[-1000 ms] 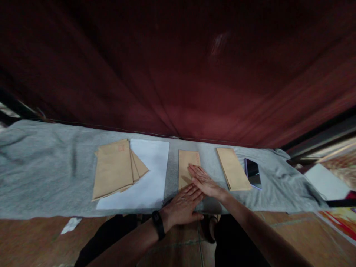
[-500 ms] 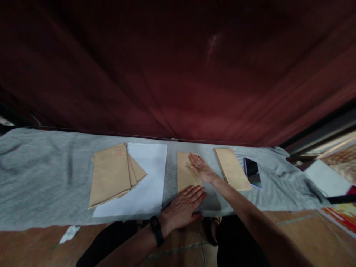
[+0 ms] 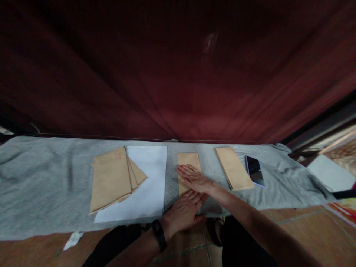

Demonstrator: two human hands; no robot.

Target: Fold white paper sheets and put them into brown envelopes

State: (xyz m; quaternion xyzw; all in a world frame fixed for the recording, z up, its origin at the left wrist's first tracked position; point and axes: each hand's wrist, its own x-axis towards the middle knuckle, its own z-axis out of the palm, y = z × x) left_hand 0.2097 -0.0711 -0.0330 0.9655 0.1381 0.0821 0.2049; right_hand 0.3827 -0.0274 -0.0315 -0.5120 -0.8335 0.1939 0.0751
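A narrow, rectangular brown paper envelope with red print (image 3: 188, 158) lies in front of the wearer on a grey cloth-covered counter (image 3: 44, 181). The bare right hand (image 3: 195, 180) rests flat across its middle; the bare left hand (image 3: 184, 210) lies over its near end. Neither grip clamps anything; both are spread flat. The step looks like pressing it smooth; lifting the envelope would call for raising both hands first.
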